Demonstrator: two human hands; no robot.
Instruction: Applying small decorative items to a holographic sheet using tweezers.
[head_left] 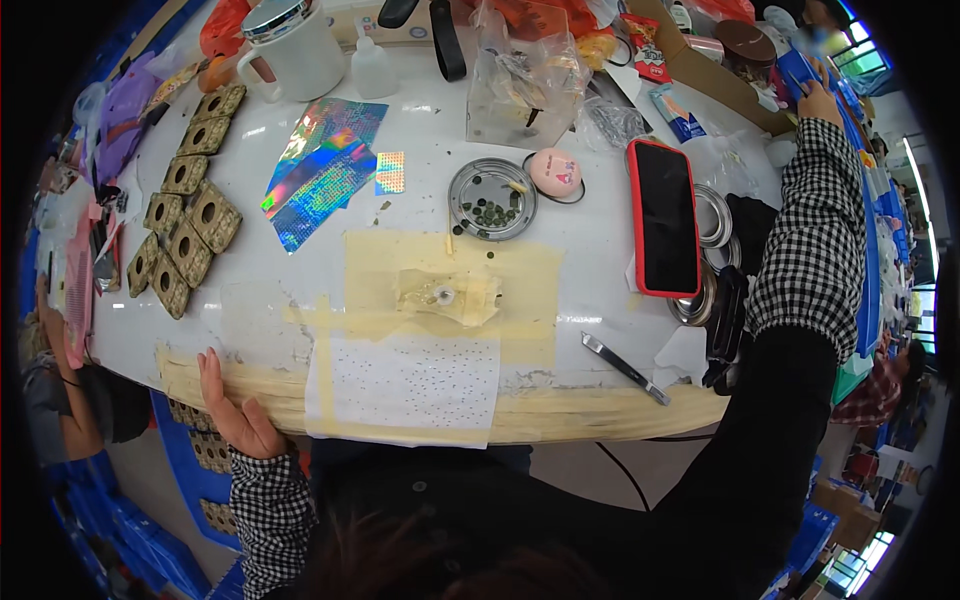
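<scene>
My left hand (238, 410) rests at the table's front left edge, fingers stretched and holding nothing. My right arm reaches to the far right, where my right hand (820, 100) is against a blue plastic bin (793, 68); its fingers are too small to tell whether they grip it. Between my arms, a small wad of yellowish tape with a white centre (445, 295) sits on a taped patch (530, 270). A white sheet with rows of tiny dark dots (405, 385) is taped nearer me. Behind, a round metal dish (493, 200) holds small dark green pieces.
Patterned square blocks with round holes (190, 250) line the left side. Holographic sheets (325, 165), a white mug (290, 55) and a pump bottle (368, 65) lie farther back. A red-cased phone (665, 220) leans at right, near a craft knife (625, 368) and round tins (692, 300).
</scene>
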